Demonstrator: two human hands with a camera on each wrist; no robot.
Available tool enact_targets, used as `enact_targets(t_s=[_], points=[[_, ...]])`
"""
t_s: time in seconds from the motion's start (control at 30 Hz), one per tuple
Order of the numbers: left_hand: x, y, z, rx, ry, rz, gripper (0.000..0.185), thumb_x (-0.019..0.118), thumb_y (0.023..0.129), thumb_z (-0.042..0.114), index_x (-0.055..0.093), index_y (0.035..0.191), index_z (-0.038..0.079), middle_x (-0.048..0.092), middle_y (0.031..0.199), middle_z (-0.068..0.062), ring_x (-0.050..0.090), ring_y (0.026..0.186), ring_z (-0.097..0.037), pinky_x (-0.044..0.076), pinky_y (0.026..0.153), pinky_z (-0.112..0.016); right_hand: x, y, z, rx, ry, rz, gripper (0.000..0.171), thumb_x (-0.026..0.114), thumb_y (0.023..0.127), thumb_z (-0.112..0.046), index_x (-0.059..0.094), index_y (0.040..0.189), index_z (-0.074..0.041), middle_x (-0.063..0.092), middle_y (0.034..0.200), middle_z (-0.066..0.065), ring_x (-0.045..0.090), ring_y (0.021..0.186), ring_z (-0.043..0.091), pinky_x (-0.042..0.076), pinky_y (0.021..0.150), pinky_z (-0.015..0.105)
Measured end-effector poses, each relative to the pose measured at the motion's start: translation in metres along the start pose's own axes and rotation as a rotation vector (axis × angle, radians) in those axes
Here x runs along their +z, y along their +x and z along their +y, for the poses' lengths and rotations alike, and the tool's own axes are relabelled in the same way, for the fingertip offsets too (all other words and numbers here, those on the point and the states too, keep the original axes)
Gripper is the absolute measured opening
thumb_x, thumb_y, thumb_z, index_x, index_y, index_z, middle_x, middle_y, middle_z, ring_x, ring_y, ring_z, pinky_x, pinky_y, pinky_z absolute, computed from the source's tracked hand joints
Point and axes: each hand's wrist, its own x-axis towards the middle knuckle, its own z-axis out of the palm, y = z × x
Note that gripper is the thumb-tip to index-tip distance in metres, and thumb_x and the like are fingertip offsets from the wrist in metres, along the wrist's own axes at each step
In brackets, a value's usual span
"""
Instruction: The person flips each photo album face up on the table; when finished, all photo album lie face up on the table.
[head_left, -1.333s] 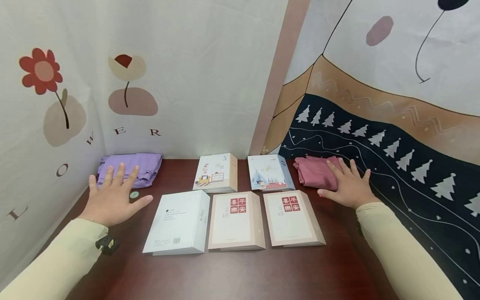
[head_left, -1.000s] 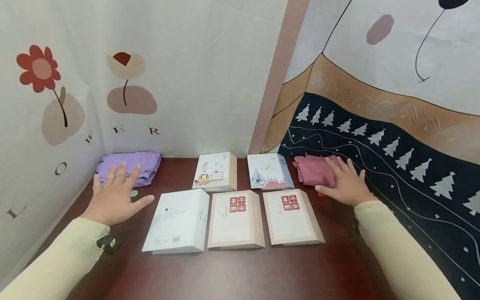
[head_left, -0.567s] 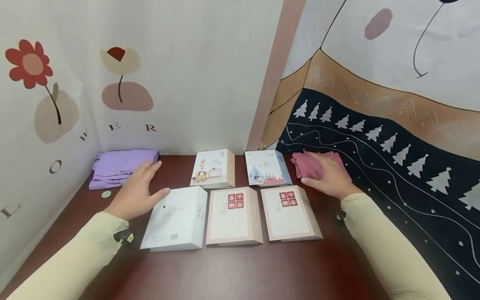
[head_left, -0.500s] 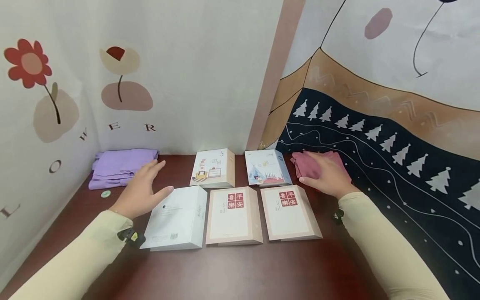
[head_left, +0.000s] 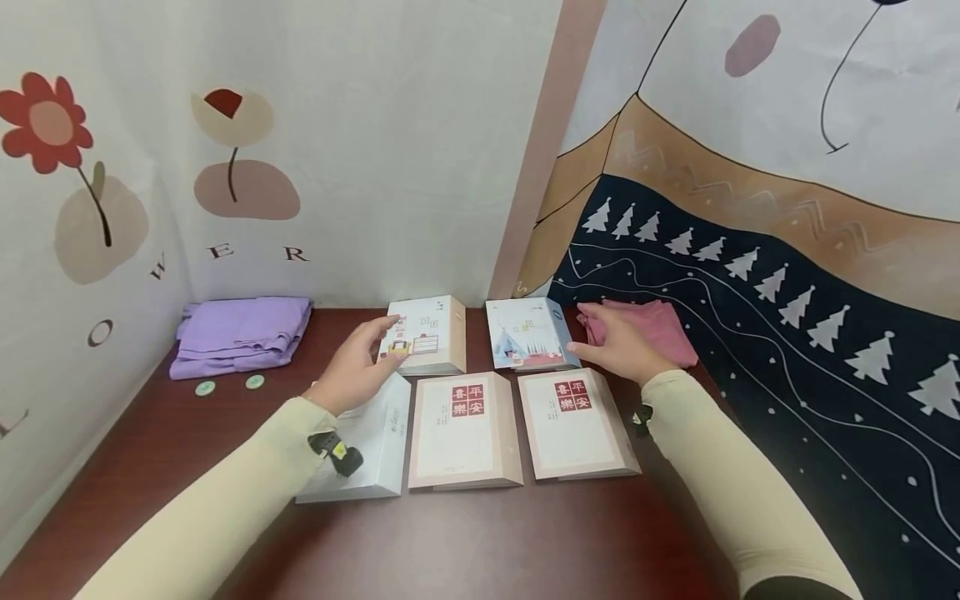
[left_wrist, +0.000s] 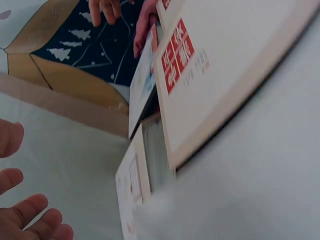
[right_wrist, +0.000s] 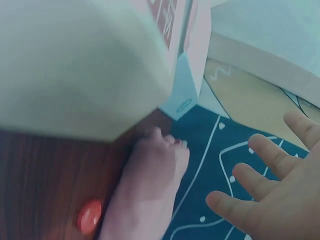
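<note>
Two hands are spread loose and hold nothing: the left hand (head_left: 358, 367) seems to touch the yellow picture box (head_left: 424, 335), and the right hand (head_left: 617, 346) hovers beside the blue picture box (head_left: 527, 334).

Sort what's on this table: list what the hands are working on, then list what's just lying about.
In hand:
left hand at the illustrated box
right hand by the blue box

Lying about:
purple cloth
pink cloth
two red-label boxes
white box
green tokens

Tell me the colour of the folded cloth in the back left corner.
The folded cloth is light purple, lilac; it shows best in the head view.
</note>
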Motion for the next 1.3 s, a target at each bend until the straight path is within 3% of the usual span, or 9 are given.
enact_targets(t_s=[0.1,0.3,0.47,0.73,0.8,0.9,1.0,1.13,1.3], points=[[0.015,0.009,0.007,-0.026,-0.062,-0.026,0.059,0.060,0.104,0.010,0.040,0.159,0.000,0.041,0.161,-0.025,0.041,0.148,-0.044,0.038,0.121,-0.056,0.006,0.007,-0.001,0.001,0.064,-0.039,0.082,0.078,0.097,-0.028,0.036,0.161,0.002,0.041,0.162,0.027,0.039,0.152,0.043,0.029,0.126,0.058],[0.043,0.030,0.022,-0.124,-0.188,-0.094,0.052,0.051,0.109,0.011,0.042,0.160,0.006,0.045,0.161,-0.021,0.045,0.148,-0.040,0.040,0.121,-0.052,0.015,0.020,-0.002,0.097,0.151,-0.148,0.081,0.073,0.100,-0.032,0.032,0.164,-0.003,0.044,0.157,0.031,0.046,0.144,0.048,0.039,0.119,0.060],[0.073,0.052,0.028,-0.202,-0.272,-0.156,0.052,0.050,0.109,0.010,0.041,0.161,0.012,0.044,0.162,-0.019,0.045,0.149,-0.038,0.039,0.122,-0.051,0.017,0.030,-0.001,0.121,0.123,-0.195,0.082,0.070,0.102,-0.036,0.030,0.165,-0.002,0.047,0.155,0.031,0.049,0.142,0.046,0.040,0.119,0.059],[0.117,0.084,0.031,-0.265,-0.290,-0.244,0.053,0.048,0.109,0.008,0.042,0.161,0.016,0.042,0.162,-0.023,0.040,0.152,-0.038,0.035,0.124,-0.054,0.021,0.044,-0.002,0.203,0.049,-0.255,0.091,0.070,0.098,-0.054,0.029,0.167,-0.012,0.040,0.163,0.025,0.039,0.152,0.041,0.031,0.125,0.059],[0.125,0.089,0.033,-0.269,-0.265,-0.272,0.055,0.049,0.109,0.007,0.040,0.162,0.014,0.041,0.161,-0.025,0.041,0.150,-0.038,0.040,0.121,-0.051,0.021,0.046,-0.003,0.220,0.033,-0.283,0.092,0.070,0.096,-0.057,0.030,0.167,-0.015,0.040,0.165,0.023,0.038,0.152,0.040,0.030,0.125,0.059],[0.132,0.095,0.035,-0.284,-0.197,-0.300,0.057,0.050,0.108,0.008,0.038,0.163,0.012,0.043,0.159,-0.025,0.052,0.137,-0.033,0.053,0.098,-0.036,0.022,0.049,-0.003,0.227,0.030,-0.311,0.091,0.069,0.096,-0.058,0.031,0.167,-0.015,0.037,0.166,0.022,0.035,0.154,0.039,0.029,0.126,0.058],[0.137,0.100,0.033,-0.313,-0.172,-0.317,0.061,0.049,0.105,0.006,0.035,0.164,0.011,0.046,0.158,-0.022,0.059,0.106,-0.026,0.046,0.067,-0.027,0.024,0.052,-0.003,0.232,0.046,-0.322,0.089,0.069,0.097,-0.055,0.032,0.166,-0.012,0.033,0.168,0.023,0.032,0.156,0.039,0.027,0.127,0.057],[0.143,0.107,0.028,-0.366,-0.236,-0.307,0.070,0.045,0.099,-0.003,0.031,0.166,0.011,0.046,0.156,-0.019,0.049,0.078,-0.018,0.038,0.059,-0.024,0.025,0.055,0.000,0.276,0.100,-0.327,0.092,0.068,0.098,-0.054,0.027,0.167,-0.008,0.026,0.171,0.023,0.029,0.156,0.040,0.029,0.126,0.058],[0.146,0.111,0.025,-0.384,-0.352,-0.298,0.082,0.042,0.091,-0.011,0.024,0.168,0.010,0.057,0.137,-0.024,0.046,0.067,-0.013,0.044,0.063,-0.023,0.027,0.059,0.004,0.375,0.223,-0.314,0.097,0.071,0.099,-0.048,0.018,0.169,-0.009,0.021,0.173,0.022,0.034,0.152,0.041,0.041,0.118,0.062]])
